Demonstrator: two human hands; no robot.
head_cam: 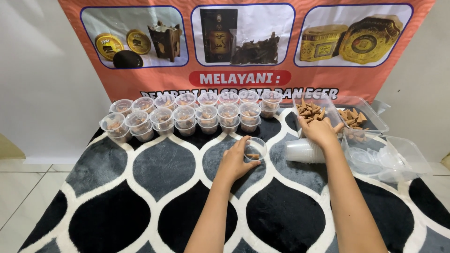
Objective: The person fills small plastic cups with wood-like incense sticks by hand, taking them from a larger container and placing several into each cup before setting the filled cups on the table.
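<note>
I am looking down at a black, grey and white patterned rug (154, 187) that carries everything, with an orange banner (140, 79) hanging on the wall beyond its far edge. Along that far edge stands a double row of small clear filled cups (187, 115), stacked two high and running from the far left toward the middle. Near the far right corner sits a clear tub of brown cones (315, 111), with a second clear tub (358, 117) just beside it, also holding cones. At the right edge lies a larger clear container (389, 157) with transparent lids inside. A sleeve of empty cups (302, 151) lies on its side between that container and the middle of the rug.

My right hand (321, 130) hovers over the front rim of the cone tub, fingers curled down; I cannot tell whether it holds any cones. My left hand (234, 161) is wrapped around a small clear cup (255, 149) standing near the middle of the rug, just in front of the filled row, with a few brown cones (253, 156) in its bottom
</note>
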